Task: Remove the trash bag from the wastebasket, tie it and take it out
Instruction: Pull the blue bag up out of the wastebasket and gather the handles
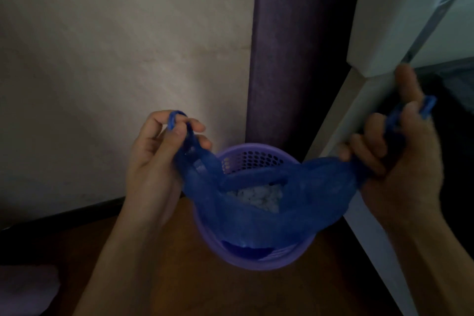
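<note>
A blue plastic trash bag (259,215) hangs over a round purple wastebasket (259,261) with a perforated wall, standing on the floor. The bag's lower part is still inside the basket. White crumpled trash (259,197) shows through the bag's open mouth. My left hand (156,159) pinches the bag's left handle loop, held up to the left of the basket. My right hand (400,159) grips the right handle, pulled out to the right. The mouth is stretched wide between both hands.
A pale wall (115,59) stands behind. A dark purple upright panel (289,46) rises behind the basket. White furniture (384,33) with a slanted leg crowds the right side. The floor (179,277) is brown wood, with a pale purple thing (28,287) at the lower left.
</note>
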Motion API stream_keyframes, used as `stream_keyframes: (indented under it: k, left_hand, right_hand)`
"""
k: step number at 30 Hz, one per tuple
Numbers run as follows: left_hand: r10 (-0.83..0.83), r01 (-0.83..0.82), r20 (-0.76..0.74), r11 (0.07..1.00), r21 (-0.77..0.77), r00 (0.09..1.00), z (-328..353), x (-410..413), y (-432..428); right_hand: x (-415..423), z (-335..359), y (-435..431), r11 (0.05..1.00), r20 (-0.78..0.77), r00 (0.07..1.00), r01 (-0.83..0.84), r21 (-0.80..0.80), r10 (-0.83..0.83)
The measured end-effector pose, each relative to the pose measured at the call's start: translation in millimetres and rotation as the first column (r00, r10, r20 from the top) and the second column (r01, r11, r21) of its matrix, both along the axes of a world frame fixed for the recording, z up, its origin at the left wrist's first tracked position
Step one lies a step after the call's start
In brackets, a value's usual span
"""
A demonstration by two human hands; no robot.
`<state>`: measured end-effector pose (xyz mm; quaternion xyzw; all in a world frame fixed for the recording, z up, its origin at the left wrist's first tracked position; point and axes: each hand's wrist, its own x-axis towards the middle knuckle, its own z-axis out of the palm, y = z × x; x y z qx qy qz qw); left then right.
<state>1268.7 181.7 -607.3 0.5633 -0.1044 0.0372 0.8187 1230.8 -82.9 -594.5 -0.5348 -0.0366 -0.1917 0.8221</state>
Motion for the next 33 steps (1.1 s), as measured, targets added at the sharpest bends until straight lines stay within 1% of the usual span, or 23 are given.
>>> stream_keyframes:
  k: [1, 2, 3, 4, 5, 6, 7, 8, 9, 10, 11, 13, 15, 16, 17, 19, 20, 22, 24, 26, 28, 31, 33]
  left_hand:
    - [0.013, -0.015, -0.028, 0.999, -0.042, 1.000, 2, -1, 0]
    - [0.015, -0.017, -0.036, 0.998, -0.057, 0.999, 2, -1, -1]
    - [0.002, -0.003, -0.026, 0.999, -0.044, 1.000, 3, -1, -3]
    - [-0.022, 0.022, -0.007, 1.000, -0.018, 1.000, 3, -2, -7]
    - [-0.047, 0.047, 0.008, 0.999, 0.013, 0.999, 4, -3, -12]
    - [-0.073, 0.072, 0.024, 0.996, 0.043, 0.997, 3, -3, -18]
    - [-0.095, 0.091, 0.043, 0.993, 0.080, 0.995, 3, -5, -24]
    - [-0.113, 0.105, 0.063, 0.987, 0.119, 0.992, 3, -6, -30]
    - [-0.132, 0.118, 0.078, 0.980, 0.158, 0.988, 3, -9, -35]
    - [-0.151, 0.132, 0.089, 0.973, 0.191, 0.985, 2, -10, -38]
    - [-0.173, 0.151, 0.092, 0.967, 0.205, 0.981, 1, -12, -39]
    - [-0.196, 0.179, 0.091, 0.969, 0.171, 0.976, -5, -9, -34]
    - [-0.189, 0.173, 0.104, 0.974, 0.145, 0.976, -19, -2, -19]
    - [-0.216, 0.187, 0.134, 0.961, 0.202, 0.967, -26, 1, -12]
    - [-0.280, 0.232, 0.131, 0.927, 0.295, 0.951, -34, 2, -9]
    - [-0.394, 0.349, 0.006, 0.824, 0.447, 0.919, -51, -3, -13]
    - [-0.394, 0.381, -0.073, 0.799, 0.465, 0.916, -58, -7, -19]
    - [-0.332, 0.370, -0.164, 0.809, 0.458, 0.929, -66, -10, -30]
    - [-0.262, 0.301, -0.149, 0.836, 0.459, 0.954, -69, -8, -37]
    - [-0.236, 0.274, -0.143, 0.880, 0.388, 0.961, -66, -6, -43]
    - [-0.167, 0.214, -0.182, 0.934, 0.286, 0.969, -69, -6, -48]
    - [-0.035, 0.073, -0.276, 0.989, 0.130, 0.961, -73, -3, -52]
    - [0.009, 0.004, -0.335, 0.999, 0.037, 0.942, -69, -1, -51]
  right_hand:
    - [-1, 2, -5, 0.998, -0.007, 0.998, 0.057, -0.032, -0.058]
    - [-2, 4, -5, 0.988, -0.019, 0.996, 0.088, -0.130, -0.091]
    - [-3, 3, -1, 0.954, -0.031, 0.995, 0.080, -0.289, -0.093]
    - [-4, -2, 7, 0.883, -0.058, 0.997, 0.016, -0.469, -0.049]
    - [-4, -8, 20, 0.781, -0.129, 0.991, -0.111, -0.615, 0.039]
    - [-4, -13, 36, 0.667, -0.239, 0.963, -0.262, -0.697, 0.128]
    - [-3, -20, 52, 0.550, -0.333, 0.927, -0.370, -0.749, 0.171]
    - [-1, -28, 67, 0.453, -0.365, 0.916, -0.399, -0.798, 0.165]
    - [0, -36, 79, 0.382, -0.351, 0.925, -0.379, -0.843, 0.144]
    - [1, -41, 88, 0.358, -0.320, 0.939, -0.345, -0.868, 0.131]
    - [3, -44, 94, 0.371, -0.291, 0.950, -0.313, -0.875, 0.115]
    - [6, -49, 94, 0.432, -0.257, 0.965, -0.252, -0.866, 0.049]
    - [11, -46, 88, 0.519, -0.241, 0.970, -0.215, -0.827, 0.017]
    - [12, -41, 86, 0.587, -0.228, 0.973, -0.206, -0.783, 0.038]
    - [12, -36, 86, 0.647, -0.209, 0.976, -0.198, -0.736, 0.061]
    - [12, -28, 86, 0.741, -0.183, 0.979, -0.190, -0.644, 0.092]
    - [11, -26, 85, 0.773, -0.177, 0.980, -0.185, -0.607, 0.096]
    - [10, -24, 83, 0.805, -0.161, 0.984, -0.156, -0.573, 0.076]
    - [11, -22, 78, 0.809, -0.132, 0.991, -0.107, -0.578, 0.037]
    - [12, -17, 69, 0.858, -0.125, 0.992, -0.082, -0.507, 0.021]
    - [11, -13, 54, 0.891, -0.166, 0.984, -0.131, -0.435, 0.064]
    - [2, -13, 19, 0.876, -0.250, 0.958, -0.238, -0.419, 0.140]
    - [-6, -12, -3, 0.887, -0.231, 0.950, -0.283, -0.366, 0.208]
